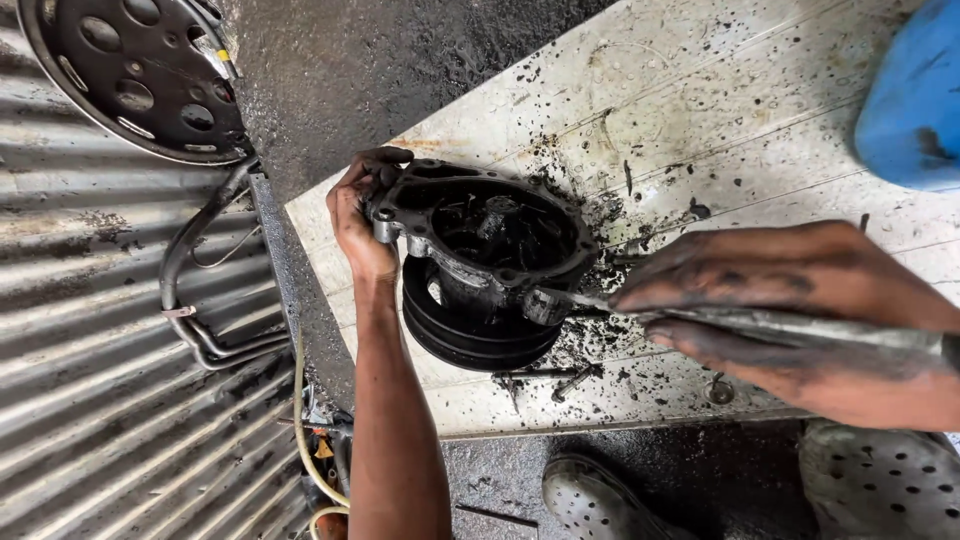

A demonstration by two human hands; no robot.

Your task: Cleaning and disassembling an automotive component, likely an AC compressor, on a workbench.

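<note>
My left hand (358, 222) grips the left rim of the greasy black engine housing (487, 262), fingers curled over its edge, holding it upright on the dirty white board (700, 110). My right hand (800, 310) is closed around a metal scraper (640, 312), whose tip touches the housing's near right flange; loose bolts (575, 380) lie just nearer

2 hands (362, 225) – 1 housing (487, 262), 2 shoes (600, 497)

Black greasy housing (487, 262), blue drum (912, 95)
</note>
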